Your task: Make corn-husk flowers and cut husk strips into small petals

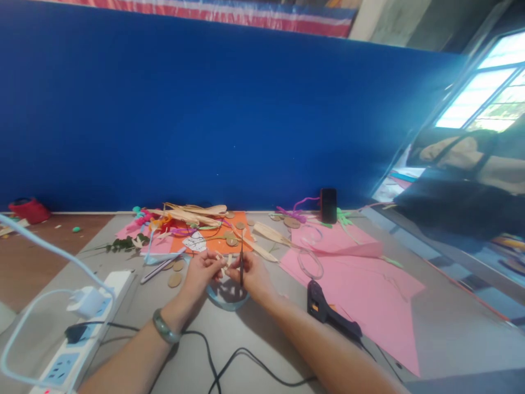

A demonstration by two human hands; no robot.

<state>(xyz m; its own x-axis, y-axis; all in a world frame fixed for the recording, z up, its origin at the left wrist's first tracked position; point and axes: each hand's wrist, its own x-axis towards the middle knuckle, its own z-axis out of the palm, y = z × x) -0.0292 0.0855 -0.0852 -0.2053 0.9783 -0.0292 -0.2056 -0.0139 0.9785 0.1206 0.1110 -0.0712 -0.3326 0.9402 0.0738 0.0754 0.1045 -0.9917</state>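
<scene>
My left hand [202, 272] pinches a small pale straw-like craft piece [223, 261] over the grey table. A green bangle sits on that wrist. My right hand [252, 274] is closed on a thin dark stick-like tool [241, 261] held upright, its tip against the pale piece. Both hands hover above a clear blue-rimmed roll of tape [227, 295]. A black glue gun [328, 312] lies just right of my right forearm on the pink paper [365, 279].
Orange paper [223, 235], dried pale leaves, cardboard discs and pipe cleaners lie behind the hands. A white power strip [82, 328] with plugs and cables sits at the left. A black phone [328, 205] leans on the blue wall. Black cords cross the near table.
</scene>
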